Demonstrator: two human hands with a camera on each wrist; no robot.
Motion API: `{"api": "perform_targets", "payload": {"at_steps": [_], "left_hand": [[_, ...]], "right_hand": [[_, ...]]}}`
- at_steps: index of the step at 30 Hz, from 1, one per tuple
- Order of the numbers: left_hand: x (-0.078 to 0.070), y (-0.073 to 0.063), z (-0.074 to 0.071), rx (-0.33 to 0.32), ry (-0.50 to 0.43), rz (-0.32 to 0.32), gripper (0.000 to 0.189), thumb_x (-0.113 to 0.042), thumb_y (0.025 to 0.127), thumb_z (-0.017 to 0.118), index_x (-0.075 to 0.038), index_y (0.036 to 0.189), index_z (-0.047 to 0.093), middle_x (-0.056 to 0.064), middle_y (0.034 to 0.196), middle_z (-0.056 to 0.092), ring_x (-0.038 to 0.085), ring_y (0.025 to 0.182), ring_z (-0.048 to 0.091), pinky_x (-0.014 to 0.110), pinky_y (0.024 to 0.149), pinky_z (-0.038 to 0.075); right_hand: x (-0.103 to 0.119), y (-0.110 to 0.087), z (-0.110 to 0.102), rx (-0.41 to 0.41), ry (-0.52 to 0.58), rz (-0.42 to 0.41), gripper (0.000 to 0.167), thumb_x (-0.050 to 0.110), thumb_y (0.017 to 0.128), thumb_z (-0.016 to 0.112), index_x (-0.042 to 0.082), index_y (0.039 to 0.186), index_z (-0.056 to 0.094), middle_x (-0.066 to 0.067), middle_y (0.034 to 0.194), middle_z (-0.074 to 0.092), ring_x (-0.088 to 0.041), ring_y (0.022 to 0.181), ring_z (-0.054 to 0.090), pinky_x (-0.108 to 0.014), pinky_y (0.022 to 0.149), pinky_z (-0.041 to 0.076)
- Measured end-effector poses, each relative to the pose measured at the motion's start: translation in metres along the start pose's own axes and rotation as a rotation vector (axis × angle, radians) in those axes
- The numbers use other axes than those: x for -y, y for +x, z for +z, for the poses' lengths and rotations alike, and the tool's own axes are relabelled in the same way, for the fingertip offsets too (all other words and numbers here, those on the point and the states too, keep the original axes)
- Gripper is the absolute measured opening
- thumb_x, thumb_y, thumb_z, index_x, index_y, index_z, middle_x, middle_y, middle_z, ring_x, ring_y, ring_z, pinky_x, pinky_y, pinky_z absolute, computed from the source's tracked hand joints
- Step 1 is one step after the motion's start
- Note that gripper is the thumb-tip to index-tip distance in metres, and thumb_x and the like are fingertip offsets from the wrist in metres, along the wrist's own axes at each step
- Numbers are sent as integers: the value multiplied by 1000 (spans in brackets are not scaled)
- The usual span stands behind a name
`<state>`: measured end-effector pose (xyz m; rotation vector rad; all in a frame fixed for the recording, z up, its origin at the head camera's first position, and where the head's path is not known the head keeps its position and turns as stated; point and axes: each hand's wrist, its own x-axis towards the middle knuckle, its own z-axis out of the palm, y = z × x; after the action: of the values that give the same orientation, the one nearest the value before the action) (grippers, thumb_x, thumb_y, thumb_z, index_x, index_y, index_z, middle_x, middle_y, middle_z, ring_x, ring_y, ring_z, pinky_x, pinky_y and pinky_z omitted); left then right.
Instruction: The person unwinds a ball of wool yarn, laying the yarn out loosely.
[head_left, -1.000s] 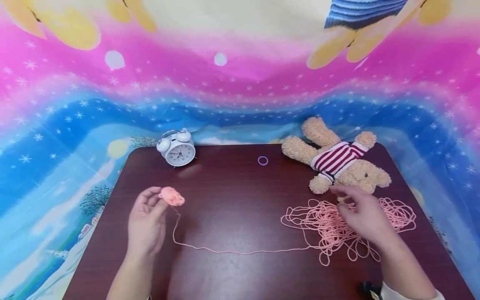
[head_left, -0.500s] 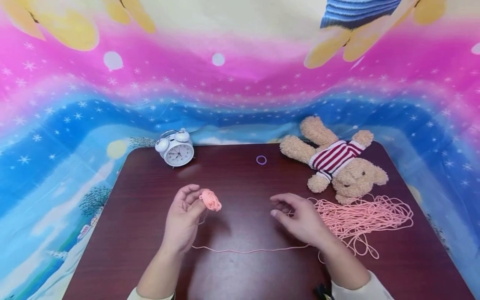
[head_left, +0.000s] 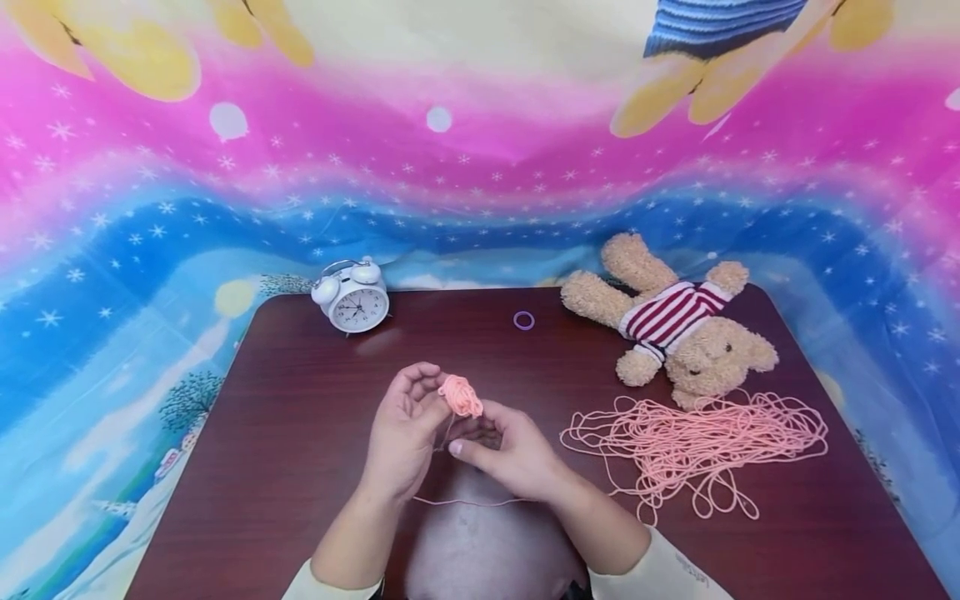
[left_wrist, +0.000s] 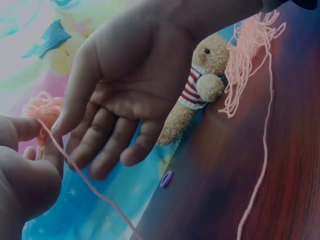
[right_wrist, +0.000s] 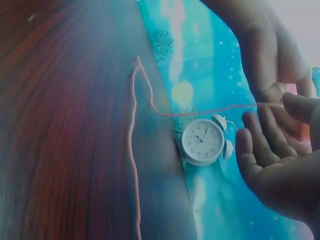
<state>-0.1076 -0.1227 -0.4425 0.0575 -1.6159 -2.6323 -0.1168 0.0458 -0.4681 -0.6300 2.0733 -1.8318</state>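
Over the middle of the table, my left hand [head_left: 401,437] pinches a small wound ball of pink yarn [head_left: 461,397] between thumb and fingers. My right hand [head_left: 517,454] is close beside it, its fingers loosely bent and the thumb apart from them. Its index fingertip is at the ball's lower right; whether it touches cannot be told. A yarn strand [left_wrist: 95,190] hangs from the ball in the left wrist view. On the table it leads right to a loose, tangled heap of pink yarn [head_left: 712,437]. In the right wrist view, the strand [right_wrist: 210,111] passes close to my right thumb.
A teddy bear [head_left: 671,321] in a striped top lies at the back right, its head against the yarn heap. At the back left stands a white alarm clock [head_left: 358,308]. Between them lies a purple ring [head_left: 515,320] on the dark wooden table [head_left: 285,450]. A printed cloth [head_left: 480,183] hangs behind.
My left hand has carried the yarn ball rightward to the middle. My right hand has left its place over the yarn heap and moved left to the ball.
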Motion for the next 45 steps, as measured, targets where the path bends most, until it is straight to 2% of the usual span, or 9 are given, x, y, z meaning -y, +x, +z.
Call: {"api": "perform_targets", "payload": {"at_steps": [6,10,15,17,23,29,34,40,45], "left_hand": [[2,1,-7,-37,17,16,44,20,89,61,-2,125,49,12,115,58,18,99,64,26,92,57],[3,2,-11,-59,1,27,41,17,90,63,-2,124,50,11,114,59,18,103,65,27,95,56],[4,1,-11,-70,1,29,41,19,90,62,-2,122,50,10,113,59,19,104,65,27,92,57],[3,0,-11,-82,4,35,40,20,90,60,-3,121,51,10,113,59,19,104,65,27,91,57],[2,-3,-8,-100,-10,40,38,19,91,59,-1,121,49,10,112,60,18,105,65,26,92,57],[-2,-5,-12,-108,0,71,36,17,91,62,-1,120,51,10,111,60,19,104,65,28,95,56],[-6,-4,-29,-155,25,102,37,23,90,58,2,120,51,10,109,61,17,100,65,25,91,57],[-7,-5,-47,-186,68,87,36,23,89,56,4,120,52,10,108,63,17,98,65,24,85,59],[-10,-6,-61,-217,47,95,36,21,90,61,3,119,52,8,108,64,16,99,65,24,87,58]], "right_hand": [[0,2,4,15,86,18,18,6,92,75,-6,104,73,-14,93,74,-11,82,68,-22,74,56],[-2,2,4,17,101,7,20,7,93,74,-6,108,72,-12,96,72,-11,83,65,-20,73,55],[-5,3,10,44,137,50,24,7,93,74,-7,112,71,-4,94,70,-6,80,63,-16,69,52],[-5,3,13,36,130,62,22,8,93,75,-5,110,72,-1,92,69,-6,78,61,-16,67,51],[-6,7,18,-74,91,54,31,11,89,79,-5,111,64,-3,88,63,-9,70,57,-18,56,47],[-11,3,17,-87,20,-23,12,14,94,76,3,100,76,-2,89,69,-8,75,61,-20,66,51],[-7,-13,-10,-132,-66,-70,7,15,95,75,11,99,79,0,91,72,-13,80,63,-25,72,52],[-1,-34,-57,-193,-129,-149,6,6,95,72,6,99,76,-8,95,74,-17,89,67,-28,83,54],[2,-54,-99,-282,-200,-134,6,3,96,71,5,100,75,-11,98,73,-15,90,67,-24,82,54]]}}
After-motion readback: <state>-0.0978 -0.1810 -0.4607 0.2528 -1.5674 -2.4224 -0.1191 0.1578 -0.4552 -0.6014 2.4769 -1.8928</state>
